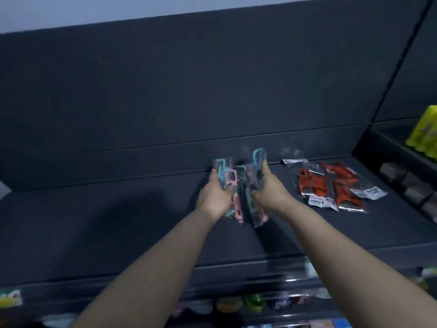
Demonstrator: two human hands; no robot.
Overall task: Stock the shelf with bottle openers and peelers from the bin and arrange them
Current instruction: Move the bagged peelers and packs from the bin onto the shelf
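Peelers point(238, 185) in clear plastic packets, with blue, pink and teal handles, are held in a bunch over the dark shelf point(118, 221), just to the left of the bottle openers point(331, 185). The left hand point(214, 196) grips the left part of the bunch, and its fingers point(214, 174) are curled round the edge of a packet with a blue peeler. The right hand point(272, 192) grips the right part, with the fingers wrapped round the packets and another blue peeler standing up above them. The two hands are close together, and the packets between them overlap. It is not possible to tell if the lower ends of the packets touch the shelf, because the picture is a little blurred there.

The bottle openers are red-orange, each in a clear packet with a white label. They lie flat on the same shelf in a loose overlapping group. To the right of the bottle openers and further back, yellow packs point(423, 131) stand on a neighbouring shelf. Below the bottle openers and nearer to the person, a lower shelf carries small colourful goods point(253, 303).
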